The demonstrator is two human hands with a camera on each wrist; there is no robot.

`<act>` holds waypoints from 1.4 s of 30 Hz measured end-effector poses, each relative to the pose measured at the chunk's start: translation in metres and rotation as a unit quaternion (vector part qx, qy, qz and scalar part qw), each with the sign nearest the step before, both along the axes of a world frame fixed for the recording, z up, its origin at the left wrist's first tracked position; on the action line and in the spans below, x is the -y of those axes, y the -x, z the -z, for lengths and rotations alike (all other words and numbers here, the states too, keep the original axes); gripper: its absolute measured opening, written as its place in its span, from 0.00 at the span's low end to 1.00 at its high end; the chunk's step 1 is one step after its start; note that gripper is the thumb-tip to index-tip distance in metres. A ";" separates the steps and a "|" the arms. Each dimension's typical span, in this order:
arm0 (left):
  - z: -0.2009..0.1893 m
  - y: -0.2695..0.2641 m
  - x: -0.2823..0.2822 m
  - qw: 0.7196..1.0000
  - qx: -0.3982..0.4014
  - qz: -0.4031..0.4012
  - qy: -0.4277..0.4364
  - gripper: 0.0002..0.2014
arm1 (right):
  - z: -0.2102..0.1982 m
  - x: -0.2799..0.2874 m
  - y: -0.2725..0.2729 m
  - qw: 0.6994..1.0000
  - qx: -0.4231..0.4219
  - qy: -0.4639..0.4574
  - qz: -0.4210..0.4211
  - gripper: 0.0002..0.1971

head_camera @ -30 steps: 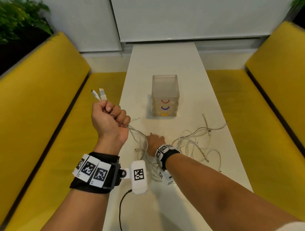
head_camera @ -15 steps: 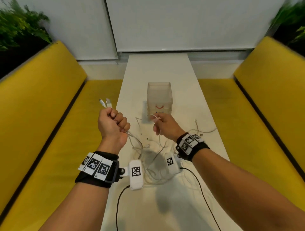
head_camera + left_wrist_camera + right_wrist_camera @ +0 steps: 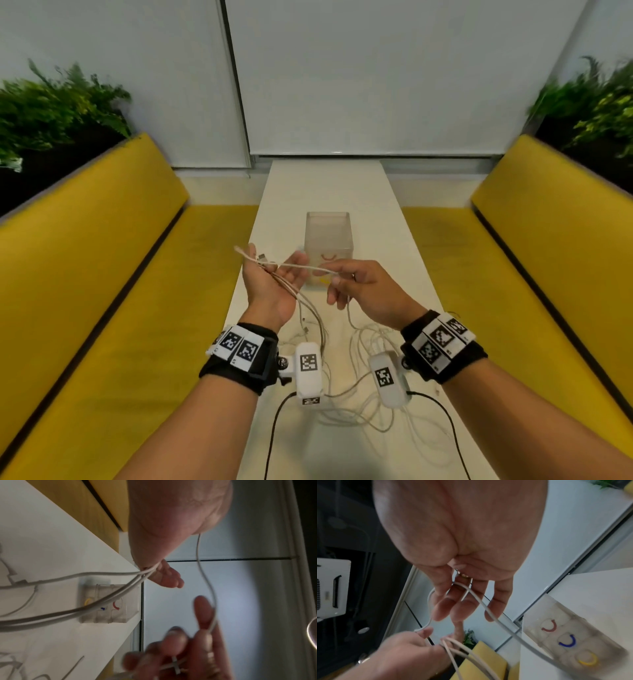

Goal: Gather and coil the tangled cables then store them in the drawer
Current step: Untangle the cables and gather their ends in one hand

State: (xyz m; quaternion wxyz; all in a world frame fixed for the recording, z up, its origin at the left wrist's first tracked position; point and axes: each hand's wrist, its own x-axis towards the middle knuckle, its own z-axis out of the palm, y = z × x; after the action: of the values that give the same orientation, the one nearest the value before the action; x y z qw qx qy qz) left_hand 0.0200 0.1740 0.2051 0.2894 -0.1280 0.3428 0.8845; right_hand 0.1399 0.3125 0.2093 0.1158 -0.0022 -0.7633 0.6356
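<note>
Above the table my left hand is turned palm up and grips several white cable ends, whose strands hang down to the tangle on the table. One white cable stretches across to my right hand, which pinches it and lets the rest drop. In the right wrist view that cable loops over my right fingers. In the left wrist view the strands leave my left palm. The clear three-drawer unit stands just behind both hands, its drawers closed.
A long white table runs away from me between two yellow benches. Green plants stand behind the bench backs. Black leads from the wrist cameras hang over the table's near end.
My right hand lifted a cable off the table pile and brought it up beside my left hand. The left hand turned palm up and loosened from a tight fist. The camera tilted up.
</note>
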 end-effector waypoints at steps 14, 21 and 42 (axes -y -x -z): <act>-0.056 0.025 0.025 0.990 -0.077 -0.117 -0.031 0.29 | 0.070 -0.028 -0.022 0.976 0.121 -0.109 0.143 0.13; -0.068 0.046 0.040 0.978 -0.095 -0.185 0.004 0.25 | 0.098 -0.066 -0.039 0.957 0.148 -0.100 0.228 0.10; -0.068 0.049 0.050 0.977 -0.120 -0.176 0.012 0.27 | 0.114 -0.127 -0.079 0.886 0.350 -0.119 0.279 0.14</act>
State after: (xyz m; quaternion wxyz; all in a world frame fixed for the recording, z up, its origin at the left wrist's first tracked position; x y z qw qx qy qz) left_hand -0.0288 0.1245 0.2729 0.0845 -0.0829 0.3578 0.9263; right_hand 0.2187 0.4393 0.0953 0.0133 -0.4235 -0.7919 0.4397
